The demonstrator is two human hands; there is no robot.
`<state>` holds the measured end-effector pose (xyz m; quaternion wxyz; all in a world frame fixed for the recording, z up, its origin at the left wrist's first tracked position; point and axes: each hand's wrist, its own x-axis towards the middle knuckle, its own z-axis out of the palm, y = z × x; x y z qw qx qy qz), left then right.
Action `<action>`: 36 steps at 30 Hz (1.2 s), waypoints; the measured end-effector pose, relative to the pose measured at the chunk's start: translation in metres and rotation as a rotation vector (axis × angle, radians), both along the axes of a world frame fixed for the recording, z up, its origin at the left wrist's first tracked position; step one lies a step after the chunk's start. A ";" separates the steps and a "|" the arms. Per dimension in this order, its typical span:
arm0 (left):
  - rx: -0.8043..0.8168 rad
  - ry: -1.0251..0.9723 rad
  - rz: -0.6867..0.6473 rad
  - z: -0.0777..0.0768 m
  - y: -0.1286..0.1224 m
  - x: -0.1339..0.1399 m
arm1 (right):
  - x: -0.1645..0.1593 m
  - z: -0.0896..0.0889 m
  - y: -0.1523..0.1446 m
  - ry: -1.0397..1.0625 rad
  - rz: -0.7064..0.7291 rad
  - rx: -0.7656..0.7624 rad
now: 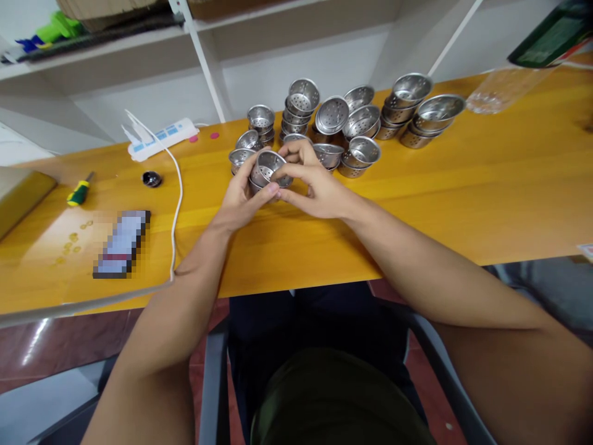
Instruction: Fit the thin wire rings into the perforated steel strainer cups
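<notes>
Small perforated metal cups stand in a loose cluster at the back of the wooden table. At its front edge, my left hand [243,196] is wrapped round the left side of a perforated metal cup [267,165]. My right hand [308,179] curls over the right side of this cup, its fingers at the rim. Another metal rim shows below, partly hidden by my hands. Just behind are more cups, including a tilted cup [332,115] and a stacked pair of cups [361,154] to the right.
On the left lie a phone [123,244], a screwdriver [80,191], a small dark round object [151,179] and a power strip [164,139] with a white cable [178,204]. A clear plastic bottle [503,89] lies at the back right. White shelving [296,52] rises behind the table.
</notes>
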<state>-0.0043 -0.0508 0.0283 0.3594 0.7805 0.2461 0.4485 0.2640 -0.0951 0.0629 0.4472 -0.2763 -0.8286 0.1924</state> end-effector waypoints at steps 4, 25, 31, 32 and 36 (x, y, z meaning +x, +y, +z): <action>-0.035 0.021 0.083 0.010 -0.006 -0.002 | 0.009 0.008 -0.002 -0.041 0.001 -0.005; -0.099 0.032 0.068 0.020 -0.014 -0.009 | 0.015 0.012 0.010 0.108 0.087 -0.282; -0.027 0.016 0.080 0.014 -0.003 -0.007 | 0.050 0.032 0.015 0.063 0.185 -0.374; -0.015 0.016 0.097 0.013 -0.001 -0.007 | 0.056 0.033 0.015 -0.012 0.182 -0.369; -0.002 0.020 0.140 0.010 0.002 -0.006 | 0.068 0.028 0.018 -0.330 0.093 -0.337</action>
